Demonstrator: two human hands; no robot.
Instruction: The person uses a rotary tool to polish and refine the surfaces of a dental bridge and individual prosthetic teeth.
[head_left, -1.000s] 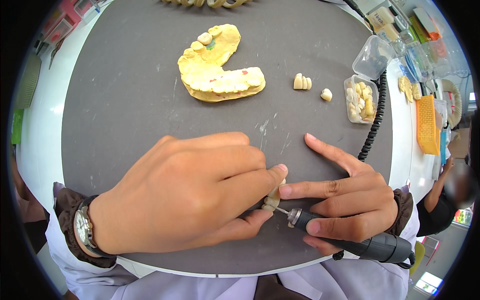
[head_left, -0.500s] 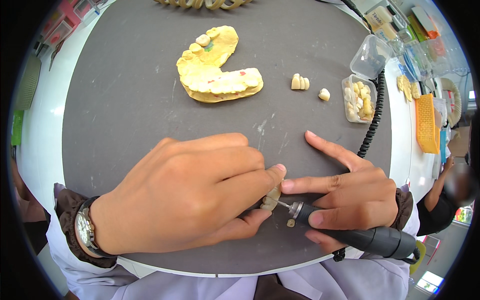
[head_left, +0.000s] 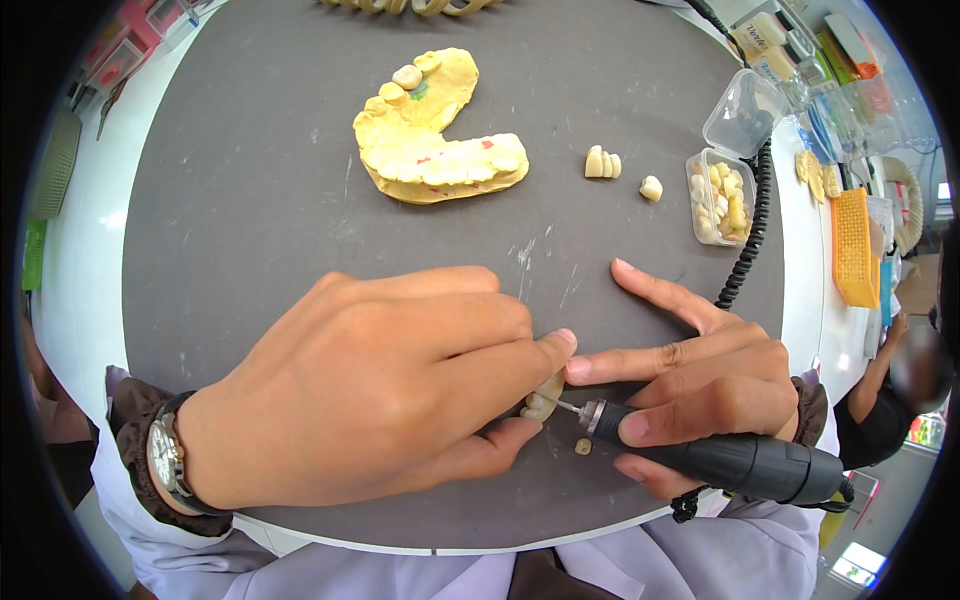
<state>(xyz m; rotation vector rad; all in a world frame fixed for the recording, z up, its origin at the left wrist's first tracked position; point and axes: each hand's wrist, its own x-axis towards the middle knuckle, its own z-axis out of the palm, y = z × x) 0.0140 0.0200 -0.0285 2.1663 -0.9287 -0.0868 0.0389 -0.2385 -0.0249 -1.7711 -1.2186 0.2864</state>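
My left hand (head_left: 400,385) pinches a small off-white dental bridge (head_left: 543,402) between thumb and fingers, which partly cover it. In my right hand (head_left: 700,385) is a black dental handpiece (head_left: 745,465), its thin bur pointing left and meeting the bridge. The right index finger stretches up and away, while another fingertip rests against the left fingers. A single small crown (head_left: 583,447) lies on the mat just under the handpiece's metal nose. Farther off sits a yellow plaster dental model (head_left: 430,150) with red marks and one pale crown on it.
A joined set of crowns (head_left: 602,162) and a single tooth crown (head_left: 651,188) lie at the right on the grey mat (head_left: 250,230). Beside them stands an open clear box (head_left: 720,200) of teeth, next to a black coiled cord (head_left: 752,240). An orange basket (head_left: 853,248) is beyond.
The handpiece's rear end has shifted slightly to the right as my right hand tilts a little. My left hand keeps its pinch on the bridge, almost unmoved.
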